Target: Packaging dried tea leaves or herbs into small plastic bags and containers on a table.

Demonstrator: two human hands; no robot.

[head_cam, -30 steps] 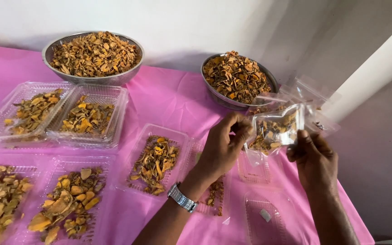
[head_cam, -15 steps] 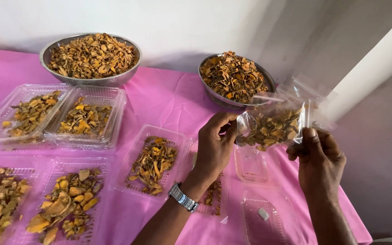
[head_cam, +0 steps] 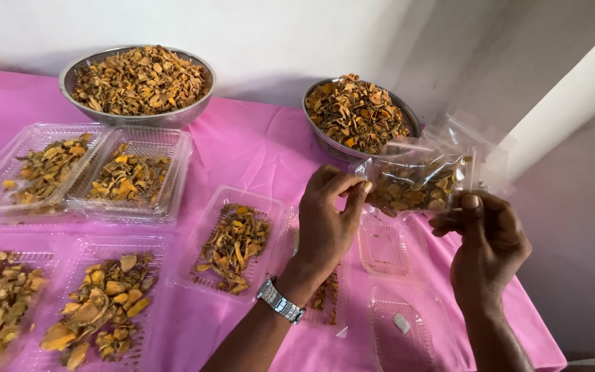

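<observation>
Both hands raised above the pink table (head_cam: 256, 148), sharing one clear plastic bag (head_cam: 418, 182) of dried yellow-brown slices. Left hand (head_cam: 328, 220) pinching the bag's left edge between thumb and fingertips, grip narrow and closed on the plastic; wristwatch (head_cam: 280, 300) on that arm. Right hand (head_cam: 487, 241) clamped on the bag's lower right corner, thumb on top, grip likewise closed on it. Bag stretched flat between the two, long axis running left to right, roughly level, held in the air just in front of the right metal bowl (head_cam: 356, 114) heaped with the same slices. Neither hand nearer than the other: one at each end. More empty clear bags (head_cam: 473, 134) just behind, beside that bowl. Directly below the bag, empty clear trays (head_cam: 387, 248) on the table; to their left a filled tray (head_cam: 232, 244). Further left, several more filled trays (head_cam: 129, 172) and a second, larger bowl (head_cam: 138, 83) at the back.
</observation>
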